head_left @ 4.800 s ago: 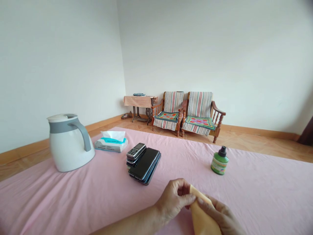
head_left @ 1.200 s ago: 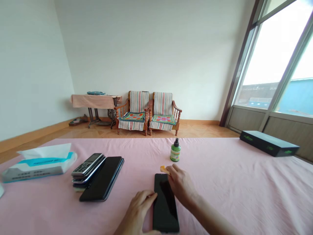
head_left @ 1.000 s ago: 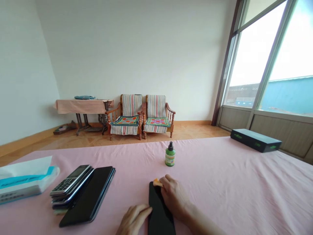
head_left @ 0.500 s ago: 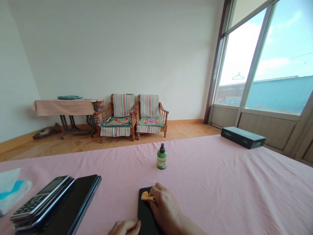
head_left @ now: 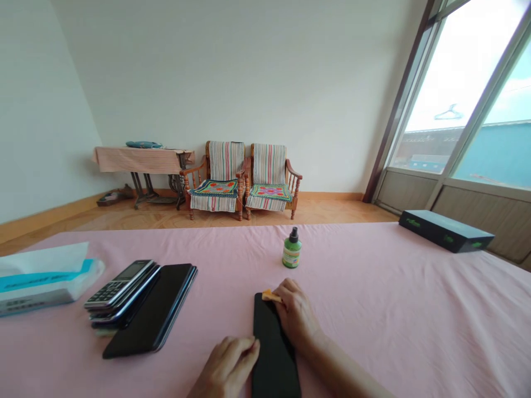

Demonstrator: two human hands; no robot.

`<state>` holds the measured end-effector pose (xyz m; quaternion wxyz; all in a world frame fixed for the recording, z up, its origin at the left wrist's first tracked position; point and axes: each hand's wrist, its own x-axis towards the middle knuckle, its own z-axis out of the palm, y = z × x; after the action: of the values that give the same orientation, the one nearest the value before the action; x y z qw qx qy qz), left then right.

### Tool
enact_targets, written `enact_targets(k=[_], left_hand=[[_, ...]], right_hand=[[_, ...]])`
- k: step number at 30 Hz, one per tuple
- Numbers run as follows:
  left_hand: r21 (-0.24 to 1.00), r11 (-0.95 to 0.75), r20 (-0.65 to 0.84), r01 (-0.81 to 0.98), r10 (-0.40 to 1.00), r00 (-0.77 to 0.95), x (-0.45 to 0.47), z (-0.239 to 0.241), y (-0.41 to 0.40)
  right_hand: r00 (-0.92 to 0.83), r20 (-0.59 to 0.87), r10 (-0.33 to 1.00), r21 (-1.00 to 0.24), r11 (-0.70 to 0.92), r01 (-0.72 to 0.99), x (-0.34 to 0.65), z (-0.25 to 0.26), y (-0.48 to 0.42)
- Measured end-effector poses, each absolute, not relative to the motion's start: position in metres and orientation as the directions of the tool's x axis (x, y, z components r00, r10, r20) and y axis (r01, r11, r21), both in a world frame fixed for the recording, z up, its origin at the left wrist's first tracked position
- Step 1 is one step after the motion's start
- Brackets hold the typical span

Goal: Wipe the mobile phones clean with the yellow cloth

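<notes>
A black smartphone lies flat on the pink tablecloth, its lower end cut off by the picture's bottom edge. My right hand is closed on a small orange-yellow cloth, pressed against the phone's far end. Bent fingers of my left hand grip the phone's left edge, thumb and fingertips close together. Just beyond the right hand stands a green spray bottle with a black nozzle. To the left is a stack of phones: a keypad phone on top of several others, beside larger black ones.
A pack of tissues lies at the table's left side. At the far right corner sits a black box. Beyond the tablecloth are two wooden armchairs, a cloth-covered sewing table and a window.
The view has shifted left, showing more of the phone, the stack and the tissue pack. On the phone, the cloth in my right hand has moved toward the far edge. My left hand still holds the side.
</notes>
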<state>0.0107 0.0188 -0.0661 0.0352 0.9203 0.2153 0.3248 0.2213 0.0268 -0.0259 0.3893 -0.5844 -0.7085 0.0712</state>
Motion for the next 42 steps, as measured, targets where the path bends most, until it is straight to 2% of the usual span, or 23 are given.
enact_targets(k=[7, 16, 20, 35, 42], left_hand=[[0.334, -0.846, 0.468, 0.415, 0.532, 0.706, 0.018, -0.05, 0.004], [0.393, -0.812, 0.39, 0.431, 0.572, 0.722, 0.022, -0.041, -0.004], [0.375, -0.809, 0.377, 0.453, 0.58, 0.723, 0.023, -0.04, -0.006], [0.321, -0.841, 0.473, 0.435, 0.54, 0.696, 0.026, -0.053, -0.007], [0.316, -0.83, 0.459, 0.46, 0.558, 0.692, 0.027, -0.054, -0.007]], right_hand=[[-0.054, 0.474, 0.879, -0.577, 0.356, 0.735, 0.225, -0.029, 0.02], [-0.124, 0.468, 0.875, -0.56, 0.402, 0.725, 0.221, -0.031, 0.019], [-0.112, 0.482, 0.869, -0.548, 0.399, 0.735, 0.222, -0.029, 0.024], [-0.198, 0.48, 0.855, -0.504, 0.454, 0.735, 0.216, -0.026, 0.021], [-0.214, 0.459, 0.862, -0.488, 0.446, 0.751, 0.212, -0.021, 0.022]])
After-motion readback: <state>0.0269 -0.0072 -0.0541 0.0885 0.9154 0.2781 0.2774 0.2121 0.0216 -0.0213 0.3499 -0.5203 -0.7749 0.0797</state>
